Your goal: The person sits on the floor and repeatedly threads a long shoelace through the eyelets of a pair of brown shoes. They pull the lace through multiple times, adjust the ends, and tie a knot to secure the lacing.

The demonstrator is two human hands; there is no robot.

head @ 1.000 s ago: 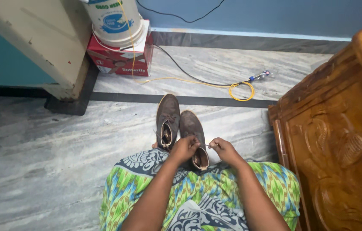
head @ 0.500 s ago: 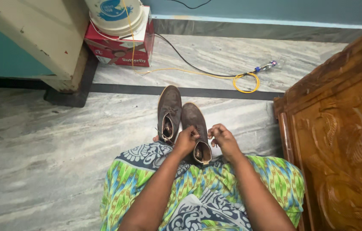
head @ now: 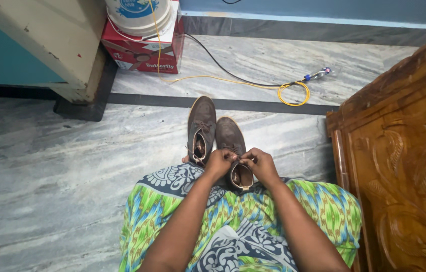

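Two brown suede lace-up shoes stand side by side on the marble floor (head: 62, 166), toes pointing away. The left shoe (head: 202, 126) stands untouched. Over the opening of the right shoe (head: 229, 137) both hands meet. My left hand (head: 219, 163) pinches its lace at the left of the opening. My right hand (head: 259, 164) pinches the lace at the right, fingers curled. My forearms reach down over a green, blue and white patterned cloth (head: 233, 221) on my lap.
A carved wooden furniture piece (head: 404, 166) stands close on the right. A red box (head: 142, 50) with a white bucket (head: 137, 12) on it sits ahead left, beside a cream cabinet (head: 47, 45). A yellow cord (head: 253, 83) and black cable (head: 223, 63) lie across the floor.
My hands have drawn closer together over the right shoe's opening. The view has shifted slightly; the shoes have not moved.
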